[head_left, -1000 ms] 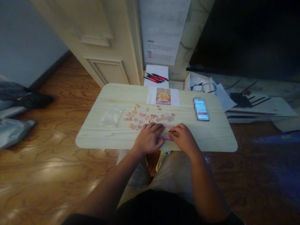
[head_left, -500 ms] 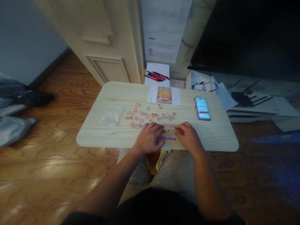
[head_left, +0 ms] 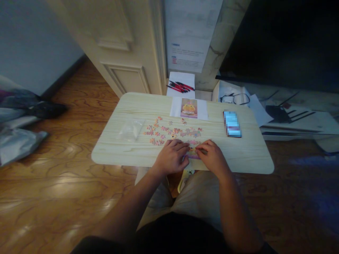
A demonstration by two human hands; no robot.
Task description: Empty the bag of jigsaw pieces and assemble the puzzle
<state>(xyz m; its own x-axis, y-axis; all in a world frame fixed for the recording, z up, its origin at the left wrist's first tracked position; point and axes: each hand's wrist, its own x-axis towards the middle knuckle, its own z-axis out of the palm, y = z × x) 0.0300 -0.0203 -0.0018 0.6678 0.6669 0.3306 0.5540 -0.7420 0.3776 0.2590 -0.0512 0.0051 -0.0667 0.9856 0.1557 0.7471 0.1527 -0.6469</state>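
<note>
Both of my hands rest at the near edge of a small light wooden table (head_left: 119, 148). My left hand (head_left: 172, 157) lies palm down with curled fingers on the joined part of a jigsaw puzzle (head_left: 192, 153). My right hand (head_left: 213, 157) is closed, its fingertips pinched at the puzzle's right side; what they pinch is too small to make out. Several loose pink and orange puzzle pieces (head_left: 172, 132) are scattered just beyond my hands. A reference picture of a yellow figure (head_left: 189, 108) lies at the table's far edge.
A clear plastic bag (head_left: 131, 129) lies on the table's left part and a phone (head_left: 232, 123) on its right. Behind the table are red and black pens (head_left: 180, 86) on paper, glasses (head_left: 235, 98) and loose sheets. Bags (head_left: 18, 137) lie on the wooden floor at left.
My right hand drew left again, closing the gap to my left hand over the joined pieces. The view shifted slightly, so everything sits a little further right.
</note>
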